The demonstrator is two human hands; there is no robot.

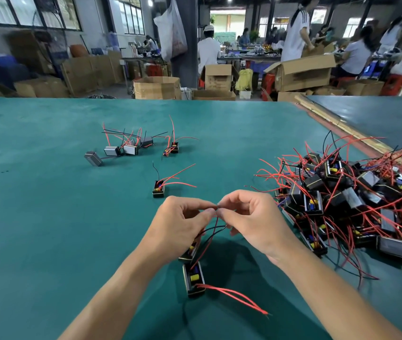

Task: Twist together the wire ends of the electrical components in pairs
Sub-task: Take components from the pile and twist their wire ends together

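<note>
**Wire ends pinched together for twisting**

Head view: the left grip and right grip each pinched the wire ends between thumb and forefinger. They met above the counter, likely so the strands could turn freely. Both components sat just below, and the pile lay near the right.

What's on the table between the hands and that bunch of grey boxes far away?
One small black box with red wires lies there on the green table, as the head view shows.
</note>
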